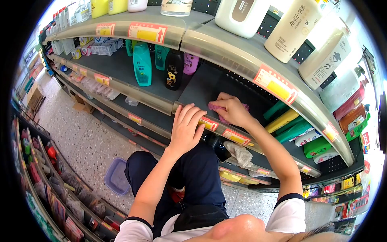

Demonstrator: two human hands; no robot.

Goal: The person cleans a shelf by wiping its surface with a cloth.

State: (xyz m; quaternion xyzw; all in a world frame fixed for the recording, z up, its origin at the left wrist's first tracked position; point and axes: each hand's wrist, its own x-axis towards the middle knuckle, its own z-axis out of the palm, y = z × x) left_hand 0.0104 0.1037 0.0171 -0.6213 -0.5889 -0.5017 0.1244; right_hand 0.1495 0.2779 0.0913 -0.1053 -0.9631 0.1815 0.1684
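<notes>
- From my remote post, I see a pink cloth [217, 108], crumpled, gripped and partly covered, at the dark shelf's [201, 89] front;
- I view that shelf lying flat, its front rail curved.

Right hand [233, 111] holds pink cloth [215, 107] on dark shelf [201, 88]; left hand [187, 125] on front rail [222, 130]; black bottle [173, 70] nearby.

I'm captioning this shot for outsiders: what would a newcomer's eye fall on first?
Probably the right hand, holding a pink cloth on the dark shelf near the picture's middle. The left hand lies on that shelf's front edge. Next, a bright teal bottle and a black bottle, standing to the picture's left of the cloth.
</notes>
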